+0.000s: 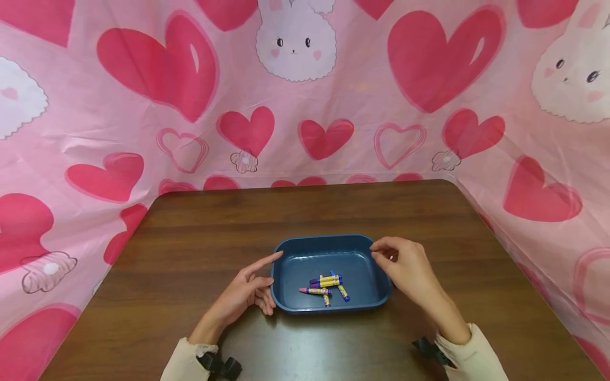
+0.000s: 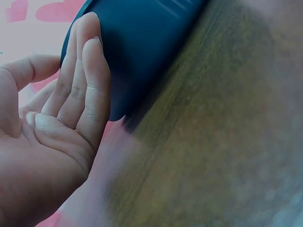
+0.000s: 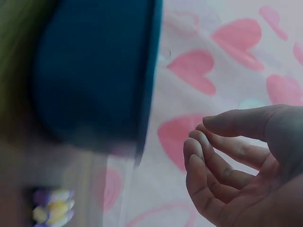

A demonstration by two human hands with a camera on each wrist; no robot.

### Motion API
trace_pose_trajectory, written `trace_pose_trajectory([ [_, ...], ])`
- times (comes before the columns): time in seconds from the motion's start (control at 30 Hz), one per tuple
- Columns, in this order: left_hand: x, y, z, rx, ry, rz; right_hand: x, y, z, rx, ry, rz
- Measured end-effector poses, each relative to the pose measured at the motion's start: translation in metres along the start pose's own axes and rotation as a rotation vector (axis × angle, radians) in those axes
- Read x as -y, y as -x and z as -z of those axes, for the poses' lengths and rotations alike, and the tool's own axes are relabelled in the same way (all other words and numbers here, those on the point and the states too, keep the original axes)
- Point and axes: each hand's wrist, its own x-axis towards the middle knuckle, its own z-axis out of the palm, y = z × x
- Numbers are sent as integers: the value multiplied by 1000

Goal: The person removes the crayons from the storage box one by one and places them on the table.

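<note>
Blue tray (image 1: 297,270): just the one, shallow with rounded corners, sitting a bit below and right of centre in the head view, flat on the brown table (image 1: 229,222)
Inside the tray: a little pile of crayons (image 1: 315,291), lower middle of the tray floor; looking like five, but too overlapped to swear to it
Crayon looks: yellow printed wrappers with bluish ends; one pinkish tip aimed left, purple just above it
Left hand (image 1: 250,288): on the tray's left side, index finger stretched out to the rim, thumb at the same edge, wide gap between those two; other fingers tucked lower, beside the wall
Right hand (image 1: 405,262): by the tray's upper right corner, fingers loosely bent, thumb and index tips nearly meeting, so pretty narrow, nothing gripped; touching the rim or just beside it, can't tell from the head view
Blurry cluster (image 3: 53,208): lower left of the right wrist view, purple, white and yellow, too smeared to identify or count
Sleeves (image 1: 476,357): two, cream, bottom of the head view
Black straps (image 1: 221,366): two, one per wrist
Backdrop (image 1: 362,95): pink, loads of red hearts, plus white bunny faces top centre and upper right
</note>
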Motion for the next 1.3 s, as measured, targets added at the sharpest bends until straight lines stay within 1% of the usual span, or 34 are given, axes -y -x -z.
trace_pose_trajectory([
  [0.2,0,0,0,-9,0,15,22,-12,-17,92,-15,93],
  [0.33,0,0,-1,-19,-9,20,32,-19,-28,158,0,115],
  [0.4,0,0,-1,-21,-7,22,35,-22,-35,204,-18,115],
  [0.53,0,-1,-2,-18,-1,28,34,-24,-49,321,-100,100],
  [0.67,0,0,-3,-14,5,29,27,-23,-65,465,-163,96],
  [0.73,0,0,-3,-17,2,24,22,-23,-74,536,-164,121],
  [0.8,0,0,-4,-20,0,16,18,-25,-81,581,-156,154],
  [0.9,-1,1,-4,-22,-3,6,15,-26,-87,596,-131,181],
  [1.13,-1,0,-4,-26,-23,0,9,-28,-90,595,-124,155],
  [1.3,-1,0,-4,-16,-36,-9,9,-27,-89,626,-105,145],
])
